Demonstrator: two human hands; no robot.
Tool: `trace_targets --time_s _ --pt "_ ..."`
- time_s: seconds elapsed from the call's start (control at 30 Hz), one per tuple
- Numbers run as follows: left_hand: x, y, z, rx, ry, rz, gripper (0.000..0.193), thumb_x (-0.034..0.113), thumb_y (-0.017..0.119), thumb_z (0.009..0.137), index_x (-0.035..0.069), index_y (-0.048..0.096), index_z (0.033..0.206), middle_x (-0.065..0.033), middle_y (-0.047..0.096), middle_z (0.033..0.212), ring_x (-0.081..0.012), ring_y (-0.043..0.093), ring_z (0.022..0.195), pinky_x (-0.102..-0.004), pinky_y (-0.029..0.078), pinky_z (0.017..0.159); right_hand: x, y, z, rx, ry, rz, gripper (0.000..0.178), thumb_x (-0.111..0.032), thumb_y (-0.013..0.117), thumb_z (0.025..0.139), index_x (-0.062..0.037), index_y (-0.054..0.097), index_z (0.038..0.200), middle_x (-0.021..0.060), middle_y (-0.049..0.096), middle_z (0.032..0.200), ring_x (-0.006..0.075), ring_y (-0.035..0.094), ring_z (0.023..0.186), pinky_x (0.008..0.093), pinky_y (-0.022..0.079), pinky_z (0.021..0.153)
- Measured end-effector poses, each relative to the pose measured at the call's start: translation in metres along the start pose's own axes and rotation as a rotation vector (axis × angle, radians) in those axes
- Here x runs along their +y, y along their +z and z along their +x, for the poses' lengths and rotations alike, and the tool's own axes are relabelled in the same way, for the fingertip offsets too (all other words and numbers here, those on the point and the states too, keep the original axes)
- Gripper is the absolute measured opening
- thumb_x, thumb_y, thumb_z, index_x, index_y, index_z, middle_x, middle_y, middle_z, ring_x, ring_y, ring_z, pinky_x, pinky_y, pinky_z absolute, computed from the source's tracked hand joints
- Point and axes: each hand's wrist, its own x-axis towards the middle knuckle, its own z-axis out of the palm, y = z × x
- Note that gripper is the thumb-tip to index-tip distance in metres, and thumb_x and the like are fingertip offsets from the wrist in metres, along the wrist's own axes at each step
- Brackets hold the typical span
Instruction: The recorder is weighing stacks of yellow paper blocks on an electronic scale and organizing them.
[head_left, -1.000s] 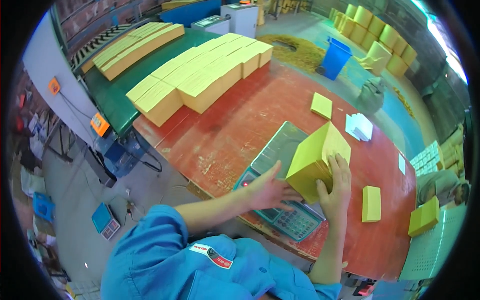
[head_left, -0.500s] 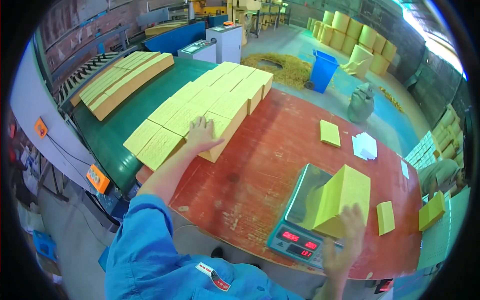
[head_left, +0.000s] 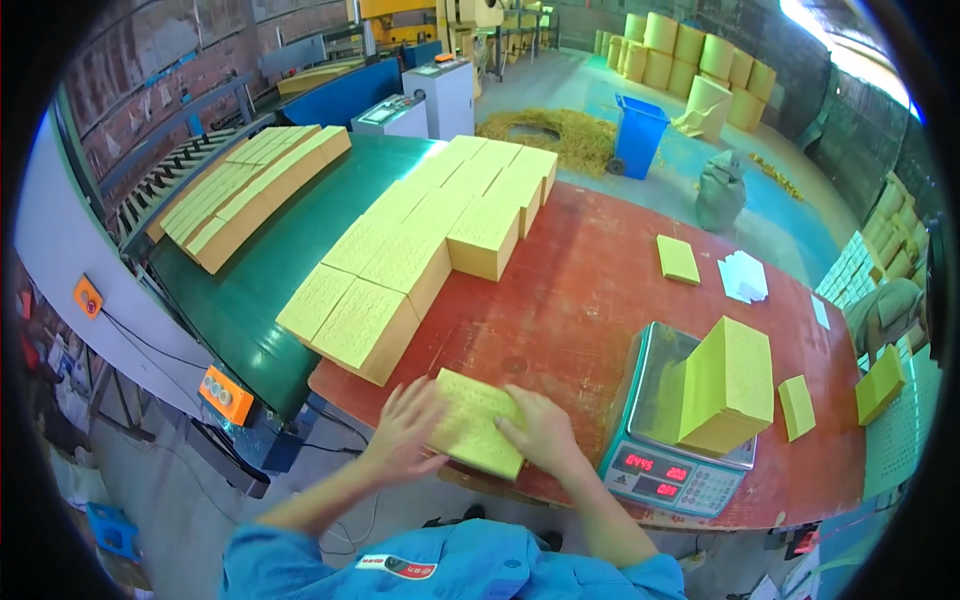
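A stack of yellow paper sheets [head_left: 476, 422] lies at the table's front edge between my two hands. My right hand [head_left: 543, 432] grips its right side, thumb on the top face and fingers along the far edge. At its left side is my left hand [head_left: 408, 436], slightly blurred, with fingers stretched out against or just beside the edge. Another yellow paper stack [head_left: 728, 385] stands upright on the digital scale [head_left: 668, 472] to the right. Several more stacks form a tight block [head_left: 405, 240] at the back left.
A green conveyor belt [head_left: 250, 300] runs along the left with a further row of stacks [head_left: 260, 185]. On the red table [head_left: 560, 300] lie a small yellow pad [head_left: 678, 260], white sheets [head_left: 742, 277] and a yellow block [head_left: 797, 408]. A person [head_left: 885, 315] is at the far right.
One stack has come off the right side of the block to the table's front edge. My left hand moved with it. My right hand left the scale's side and took hold of this stack.
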Motion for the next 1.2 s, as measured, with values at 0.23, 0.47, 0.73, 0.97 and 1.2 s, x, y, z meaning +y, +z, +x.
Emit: trace_targets --time_s 0.23,0.47,0.73,0.97,1.2 --pt "0.04 0.077 -0.117 0.46 -1.183 -1.552 0.083 0.052 0.056 0.09 0.015 0.013 0.151 -0.0185 0.04 0.142 -0.0306 0.041 0.13 -0.0411 0.034 0.106 -0.05 -0.004 -0.051 -0.098 0.114 -0.034 0.072 -0.047 0.066 0.081 -0.007 0.045 0.136 0.0205 0.06 0.112 0.0346 0.061 0.103 0.044 0.05 0.085" --pt "0.088 0.083 -0.098 0.497 -0.767 -1.617 0.086 0.048 0.053 0.093 0.019 0.0 0.153 -0.0145 0.042 0.141 -0.0253 0.046 0.127 -0.0383 0.037 0.104 -0.054 0.009 -0.091 0.003 0.073 0.014 0.074 -0.048 0.067 0.08 -0.0073 0.043 0.138 0.0193 0.058 0.113 0.0349 0.061 0.102 0.0448 0.051 0.083" --pt "0.116 0.096 -0.081 0.521 -0.668 -1.494 0.072 0.026 0.058 0.089 0.007 0.022 0.147 -0.0125 0.039 0.144 -0.0269 0.041 0.133 -0.0407 0.037 0.107 -0.034 0.002 -0.115 0.008 0.071 0.139 0.077 -0.046 0.069 0.08 -0.004 0.041 0.138 0.0232 0.056 0.118 0.0374 0.06 0.103 0.0451 0.05 0.085" --pt "0.14 0.059 -0.06 0.47 -0.644 -1.648 0.056 0.034 0.048 0.094 0.003 0.039 0.14 -0.0127 0.052 0.136 -0.0249 0.053 0.122 -0.0397 0.042 0.102 0.028 -0.05 -0.132 0.154 0.164 0.469 0.064 -0.04 0.06 0.093 0.0049 0.043 0.135 0.0202 0.062 0.11 0.0276 0.063 0.097 0.0388 0.051 0.085" --pt "0.227 0.03 0.129 0.063 -0.015 -1.721 0.045 0.025 0.053 0.096 0.003 0.045 0.134 -0.0119 0.056 0.127 -0.0219 0.058 0.114 -0.0391 0.048 0.096 0.036 -0.236 -0.153 0.215 0.3 0.928 0.055 -0.048 0.05 0.095 0.0011 0.058 0.116 0.0084 0.064 0.092 0.0142 0.06 0.074 0.0313 0.052 0.067"
